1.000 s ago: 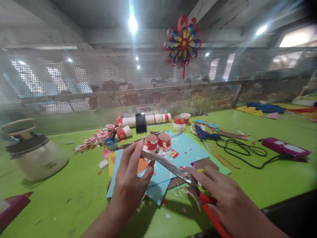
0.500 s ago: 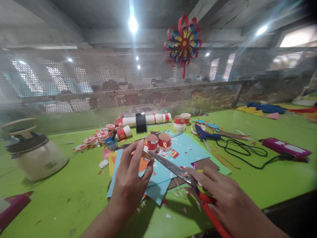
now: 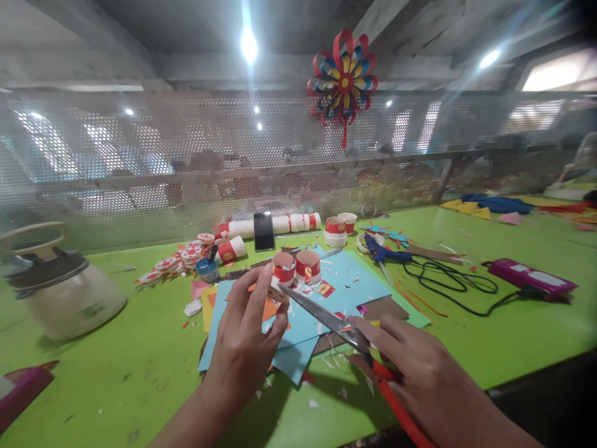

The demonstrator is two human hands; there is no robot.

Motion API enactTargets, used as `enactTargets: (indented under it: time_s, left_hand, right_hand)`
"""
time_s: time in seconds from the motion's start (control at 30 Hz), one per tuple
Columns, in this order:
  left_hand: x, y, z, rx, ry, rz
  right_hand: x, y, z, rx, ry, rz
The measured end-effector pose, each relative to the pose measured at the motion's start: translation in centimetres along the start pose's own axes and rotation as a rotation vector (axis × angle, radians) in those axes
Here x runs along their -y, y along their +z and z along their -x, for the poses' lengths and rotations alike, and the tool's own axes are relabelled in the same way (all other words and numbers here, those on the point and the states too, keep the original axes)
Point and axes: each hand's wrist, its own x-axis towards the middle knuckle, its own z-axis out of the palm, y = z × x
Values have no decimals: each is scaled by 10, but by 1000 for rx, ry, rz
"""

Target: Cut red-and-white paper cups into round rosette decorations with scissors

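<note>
Between the thumb and fingers of my left hand (image 3: pixel 249 323) is a small cut piece of paper cup (image 3: pixel 278 291), partly hidden by the fingers. My right hand (image 3: pixel 415 358) is closed round the red handles of a pair of scissors (image 3: pixel 326 316). Their blade tips reach the held piece. Just behind it, two cut-down red and white paper cups (image 3: pixel 308 266) stand side by side on blue paper sheets (image 3: pixel 354 283). Red and white paper scraps (image 3: pixel 325 289) lie scattered over the sheets.
A hot glue gun (image 3: pixel 385 250) with a black cord and a purple device (image 3: pixel 532 277) lie right. Stacked cups (image 3: pixel 336 233) and a phone (image 3: pixel 264 231) are behind; a blue jar (image 3: pixel 208 270), paper flowers (image 3: pixel 191 251) and a white pot (image 3: pixel 65 298) are left. A paper flower (image 3: pixel 344 81) hangs above.
The view has shifted slightly, so the table things sit a little further left. Both hands keep nearly the same pose, with the scissors still at the cup piece.
</note>
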Motion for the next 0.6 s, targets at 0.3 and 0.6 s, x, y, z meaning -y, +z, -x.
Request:
enactTargets:
  time_s: [0.3,0.6]
  left_hand:
    - [6,5,-2,68,-395,256]
    - [13,15,0,158,-782,921]
  right_hand:
    - [-15,4,3,-32,150,-100]
    - [-77,21,-31,49,487,-145]
